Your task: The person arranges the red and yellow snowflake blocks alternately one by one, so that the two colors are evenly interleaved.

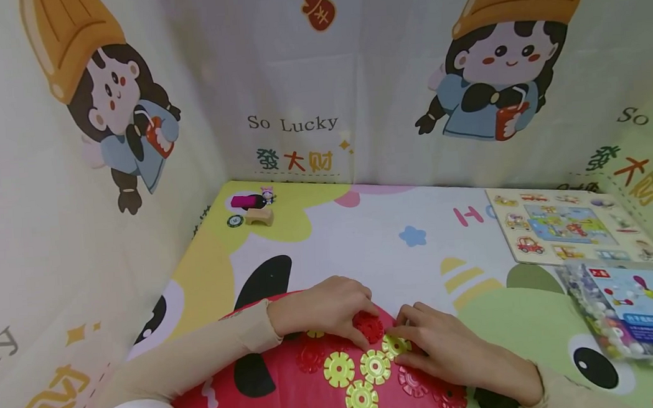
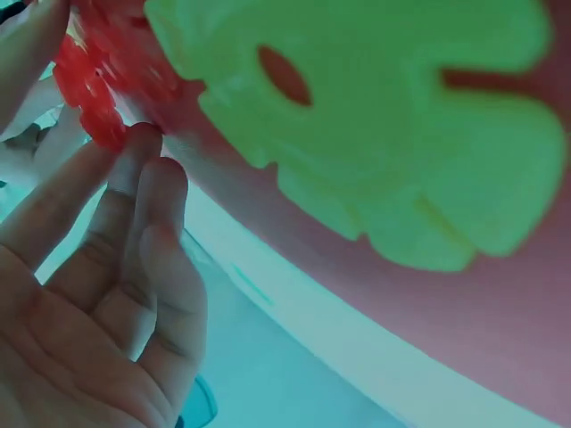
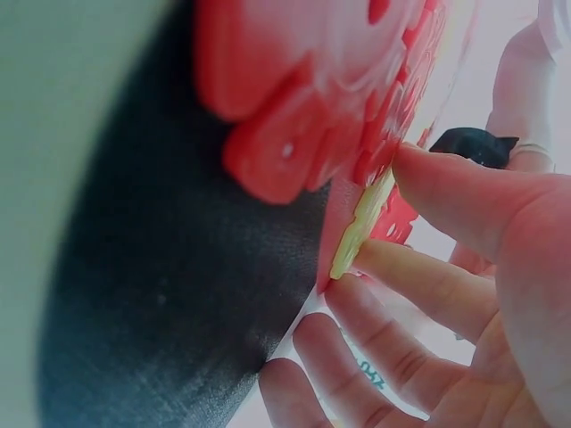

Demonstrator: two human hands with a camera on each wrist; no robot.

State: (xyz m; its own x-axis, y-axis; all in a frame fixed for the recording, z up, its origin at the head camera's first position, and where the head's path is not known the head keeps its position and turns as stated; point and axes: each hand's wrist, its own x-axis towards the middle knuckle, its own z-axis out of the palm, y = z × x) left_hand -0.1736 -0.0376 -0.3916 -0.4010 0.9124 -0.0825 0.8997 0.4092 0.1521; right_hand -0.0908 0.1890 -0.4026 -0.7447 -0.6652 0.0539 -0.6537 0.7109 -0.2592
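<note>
My left hand holds a red notched plastic disc between its thumb and fingers; in the left wrist view its fingertips touch the red disc. To its right, my right hand pinches a yellow notched disc, seen edge-on as a yellow disc in the right wrist view. Just below the hands lie a yellow disc, another yellow disc and a third one. Red discs lie left of these, and more red discs are under the right hand.
A red printed area of the tablecloth lies beneath the discs. At right are a wooden picture puzzle board and a clear box of colourful parts. Small items, including a wooden block, stand at the far left.
</note>
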